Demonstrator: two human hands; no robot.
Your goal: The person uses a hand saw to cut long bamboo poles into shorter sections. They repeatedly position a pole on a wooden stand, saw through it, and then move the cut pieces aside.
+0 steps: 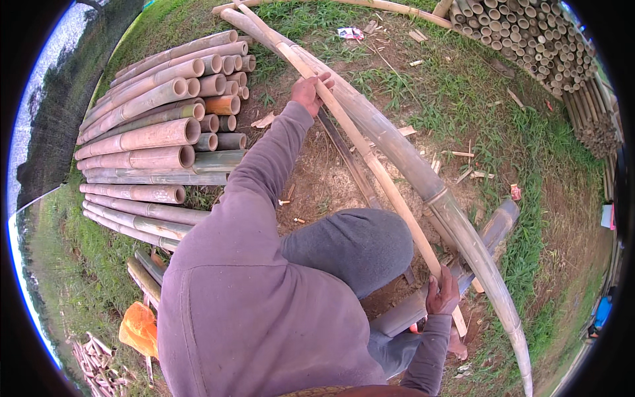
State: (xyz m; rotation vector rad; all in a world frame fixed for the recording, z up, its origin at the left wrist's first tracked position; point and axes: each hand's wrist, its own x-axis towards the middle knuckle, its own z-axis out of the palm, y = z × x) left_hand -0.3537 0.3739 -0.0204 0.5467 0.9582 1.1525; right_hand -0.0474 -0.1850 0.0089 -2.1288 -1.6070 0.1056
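Note:
A long, pale split bamboo strip [374, 162] runs slantwise in front of me, from the far side down to the near right. My left hand [309, 94] is closed around its far part, with that arm stretched out. Close to the strip's near end, my right hand [443, 293] grips it, fingers wrapped about the edge. Just beyond and to the right lies a thick whole bamboo pole [423, 173], bending through the view. Beneath the near end, a shorter, grey-green bamboo log [499, 225] lies across the ground beside my bent knee [357, 248].
Cut bamboo poles [142, 159] are stacked at the left, open ends toward me. Another bamboo pile [522, 40] stands at the far right. Wood chips [479, 175] litter the grass and dirt. An orange plastic bag [139, 329] lies at the near left.

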